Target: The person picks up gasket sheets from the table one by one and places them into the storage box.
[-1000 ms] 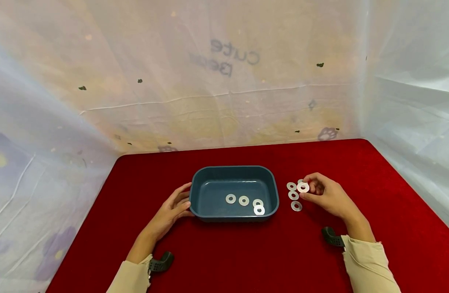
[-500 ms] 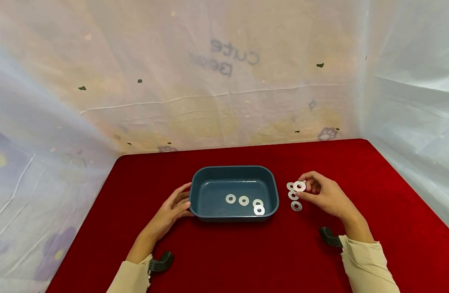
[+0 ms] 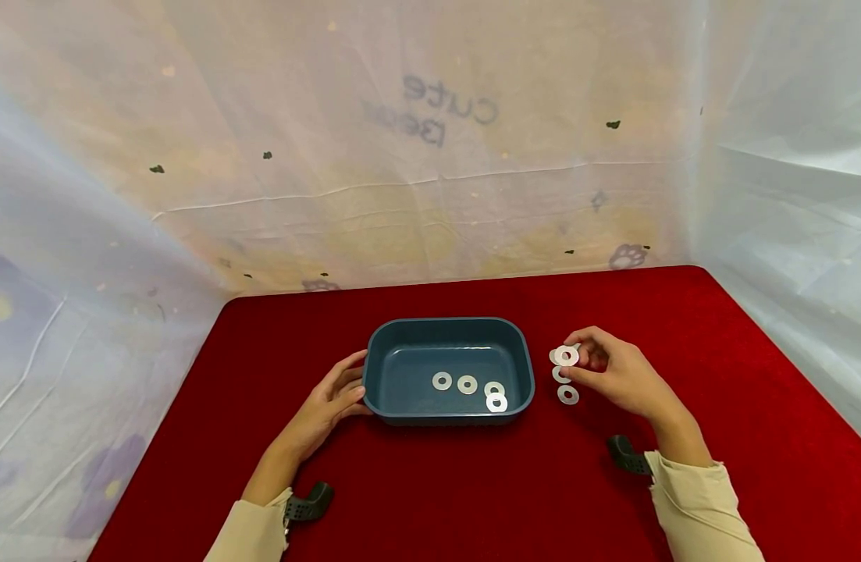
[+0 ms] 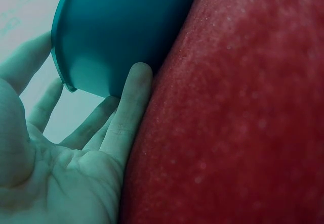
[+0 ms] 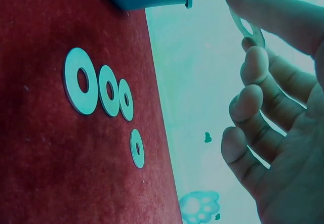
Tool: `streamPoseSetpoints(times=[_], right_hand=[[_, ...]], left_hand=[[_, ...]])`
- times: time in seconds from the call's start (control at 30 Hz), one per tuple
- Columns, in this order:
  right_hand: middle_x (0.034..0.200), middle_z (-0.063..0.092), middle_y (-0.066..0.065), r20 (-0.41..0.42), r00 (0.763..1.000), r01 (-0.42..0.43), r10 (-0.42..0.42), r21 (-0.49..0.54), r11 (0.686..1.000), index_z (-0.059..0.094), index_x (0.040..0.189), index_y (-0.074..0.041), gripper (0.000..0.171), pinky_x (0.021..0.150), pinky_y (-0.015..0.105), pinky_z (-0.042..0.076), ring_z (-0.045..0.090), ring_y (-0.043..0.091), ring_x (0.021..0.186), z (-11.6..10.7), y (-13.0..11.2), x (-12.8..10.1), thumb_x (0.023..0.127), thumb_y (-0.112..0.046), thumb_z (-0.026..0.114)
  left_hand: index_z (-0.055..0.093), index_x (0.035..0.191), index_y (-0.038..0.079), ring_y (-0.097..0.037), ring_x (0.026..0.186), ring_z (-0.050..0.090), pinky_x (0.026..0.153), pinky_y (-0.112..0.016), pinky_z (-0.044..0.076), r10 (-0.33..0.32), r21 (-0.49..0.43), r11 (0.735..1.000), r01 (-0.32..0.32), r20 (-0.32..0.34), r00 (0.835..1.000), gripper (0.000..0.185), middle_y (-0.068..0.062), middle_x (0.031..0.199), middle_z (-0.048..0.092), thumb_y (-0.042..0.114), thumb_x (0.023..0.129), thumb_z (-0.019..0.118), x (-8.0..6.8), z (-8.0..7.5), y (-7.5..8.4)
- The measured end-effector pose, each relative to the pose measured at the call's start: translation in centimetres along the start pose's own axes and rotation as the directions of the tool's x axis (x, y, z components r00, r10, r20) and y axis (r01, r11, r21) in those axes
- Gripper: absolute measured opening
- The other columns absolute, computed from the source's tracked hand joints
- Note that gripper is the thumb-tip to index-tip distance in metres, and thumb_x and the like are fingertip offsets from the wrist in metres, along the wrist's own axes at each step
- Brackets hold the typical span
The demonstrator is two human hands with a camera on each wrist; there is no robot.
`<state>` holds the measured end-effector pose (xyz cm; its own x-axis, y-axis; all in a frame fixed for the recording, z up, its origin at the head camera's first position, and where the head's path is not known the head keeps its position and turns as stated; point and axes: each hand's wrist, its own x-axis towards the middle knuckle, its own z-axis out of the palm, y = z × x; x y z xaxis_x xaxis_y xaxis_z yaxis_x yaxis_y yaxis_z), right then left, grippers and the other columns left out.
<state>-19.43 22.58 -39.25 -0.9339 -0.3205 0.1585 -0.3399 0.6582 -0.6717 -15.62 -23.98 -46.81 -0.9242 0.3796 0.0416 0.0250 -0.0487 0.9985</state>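
A dark blue tray [image 3: 447, 324] sits mid-table with several flat metal washers [image 3: 467, 384] lying in it. My left hand [image 3: 346, 386] rests with straight fingers against the tray's left wall [image 4: 116, 42]; in the left wrist view the fingers [image 4: 132, 102] touch its outer side. My right hand [image 3: 576, 361] hovers just right of the tray and pinches one washer [image 3: 566, 356] between thumb and fingertips, lifted off the cloth [image 5: 247, 28]. Under it, several more washers [image 5: 81, 87] lie loose on the red cloth [image 3: 568, 395].
The table is covered in red cloth [image 3: 718, 375], with its edges near at left and right. A white sheet [image 3: 430, 156] hangs behind and at both sides. Black wrist mounts [image 3: 311, 503] [image 3: 623, 454] sit by my sleeves.
My right hand, with the pinched washer, has shifted slightly left towards the tray and risen a little. The left hand and the tray have stayed still.
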Motion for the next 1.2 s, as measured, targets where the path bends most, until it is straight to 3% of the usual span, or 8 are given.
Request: streamPoseSetpoints(times=[0.33,0.63,0.87,1.2], right_hand=[[0.083,0.055,0.002,-0.014,0.999,0.035,-0.035,-0.002,0.999,0.064,0.110,-0.016,0.030,0.059,0.022,0.044,0.050,0.011,0.069,0.3,-0.6,0.2,0.085,-0.022,0.080],[0.085,0.053,0.001,0.023,0.999,0.033,-0.033,0.012,0.999,0.065,0.111,-0.019,0.029,0.059,0.021,0.043,0.049,0.012,0.072,1.1,-1.3,0.4,0.086,-0.024,0.080],[0.083,0.054,0.001,0.045,0.998,0.053,-0.053,0.002,0.999,0.066,0.112,-0.018,0.030,0.057,0.022,0.042,0.049,0.010,0.070,1.6,-1.9,0.5,0.086,-0.024,0.079],[0.081,0.054,-0.002,0.073,0.995,0.068,-0.068,0.007,0.998,0.067,0.111,-0.019,0.031,0.059,0.022,0.043,0.050,0.011,0.071,2.7,-2.3,0.8,0.084,-0.022,0.081]], left_hand=[[0.021,0.159,0.018,-0.016,0.125,0.058,0.092,-0.035,0.056,0.007,0.005,1.000,-0.007,0.006,1.000,0.060,-0.027,0.156,0.030,0.012,0.106,0.048,-0.1,-0.2,-0.2],[0.024,0.158,0.024,-0.016,0.126,0.057,0.093,-0.035,0.056,-0.026,0.007,1.000,0.026,-0.015,1.000,0.059,-0.022,0.157,0.032,0.015,0.105,0.050,-0.1,-0.1,-0.2],[0.021,0.159,0.021,-0.016,0.126,0.057,0.092,-0.034,0.056,0.002,0.013,1.000,-0.002,0.005,1.000,0.060,-0.026,0.157,0.029,0.014,0.106,0.048,-0.1,-0.1,-0.1],[0.022,0.159,0.023,-0.017,0.128,0.056,0.093,-0.034,0.056,-0.005,0.003,1.000,0.005,0.000,1.000,0.060,-0.023,0.157,0.030,0.014,0.106,0.048,0.0,-0.1,-0.1]])
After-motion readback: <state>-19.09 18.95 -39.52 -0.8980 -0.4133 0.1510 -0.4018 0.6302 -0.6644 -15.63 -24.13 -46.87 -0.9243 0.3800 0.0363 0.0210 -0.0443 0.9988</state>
